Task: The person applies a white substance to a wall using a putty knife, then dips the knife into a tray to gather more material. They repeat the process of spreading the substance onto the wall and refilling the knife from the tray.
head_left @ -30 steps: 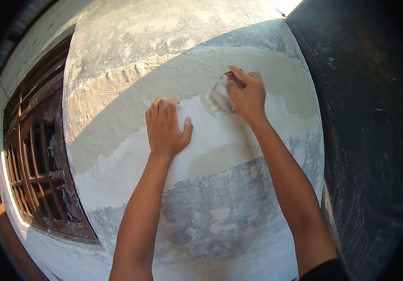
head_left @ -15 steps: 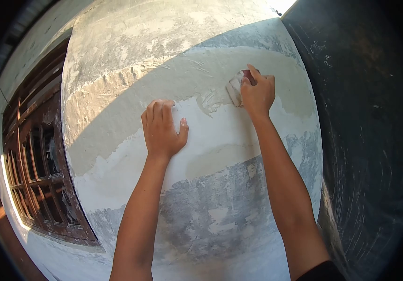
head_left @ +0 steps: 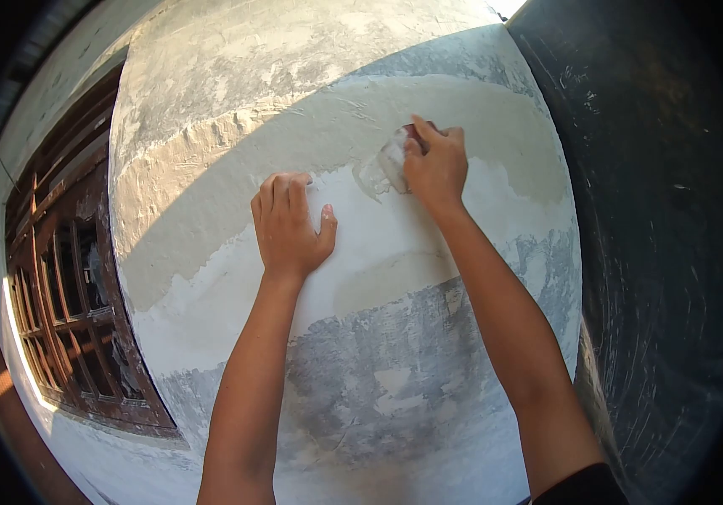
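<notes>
My right hand point(head_left: 437, 172) grips a putty knife point(head_left: 392, 158), its reddish-brown grip showing beside the fingers. The broad blade, smeared with pale filler, lies against the plastered wall point(head_left: 395, 379) at the upper edge of a white band. Just left of the blade is a ragged, glossy smear of wet filler point(head_left: 369, 179). Further left and a little lower, my left hand point(head_left: 291, 223) is up close to the wall with its fingers curled and the thumb apart. Whitish residue marks its fingertips; whatever it holds is hidden and I cannot tell what it is.
A brown wooden window frame with bars point(head_left: 84, 311) is set in the wall on the left. Along the right side hangs a dark, scuffed sheet or panel point(head_left: 656, 252). Sunlight falls across the upper wall; rough grey plaster lies below the white band.
My right hand has drawn the putty knife leftward across the wall, up to the wet smear. My left hand stays in nearly the same spot.
</notes>
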Demonstrator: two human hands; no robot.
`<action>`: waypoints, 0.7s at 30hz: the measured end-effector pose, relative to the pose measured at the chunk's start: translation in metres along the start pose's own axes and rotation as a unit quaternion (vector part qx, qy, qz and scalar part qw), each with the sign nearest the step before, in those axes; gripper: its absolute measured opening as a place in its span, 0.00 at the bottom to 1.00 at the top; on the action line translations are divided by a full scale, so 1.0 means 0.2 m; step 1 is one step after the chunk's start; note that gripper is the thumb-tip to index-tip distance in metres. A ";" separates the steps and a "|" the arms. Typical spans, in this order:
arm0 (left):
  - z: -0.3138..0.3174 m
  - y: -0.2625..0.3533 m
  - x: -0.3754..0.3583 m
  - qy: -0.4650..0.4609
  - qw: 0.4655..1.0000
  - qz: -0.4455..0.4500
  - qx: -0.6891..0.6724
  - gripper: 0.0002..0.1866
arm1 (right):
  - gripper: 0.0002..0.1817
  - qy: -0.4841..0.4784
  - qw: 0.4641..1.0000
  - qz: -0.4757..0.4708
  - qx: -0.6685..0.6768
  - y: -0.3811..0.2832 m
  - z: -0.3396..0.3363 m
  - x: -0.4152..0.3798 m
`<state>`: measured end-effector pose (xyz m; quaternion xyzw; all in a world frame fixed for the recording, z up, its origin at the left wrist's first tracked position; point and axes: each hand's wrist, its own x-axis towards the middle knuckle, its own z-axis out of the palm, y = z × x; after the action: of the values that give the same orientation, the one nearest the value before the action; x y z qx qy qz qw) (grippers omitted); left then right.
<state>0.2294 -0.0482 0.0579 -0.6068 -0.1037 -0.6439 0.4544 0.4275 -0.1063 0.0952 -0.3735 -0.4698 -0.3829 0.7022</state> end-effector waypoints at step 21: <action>0.01 0.00 0.00 0.006 1.000 0.003 0.016 0.22 | 0.20 0.044 0.996 0.044 0.056 -0.01 -0.12 -0.11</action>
<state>0.2305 -0.0465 0.0596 -0.5956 -0.1096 -0.6444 0.4669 0.4294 -0.1247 0.0672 -0.3370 -0.4418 -0.3410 0.7583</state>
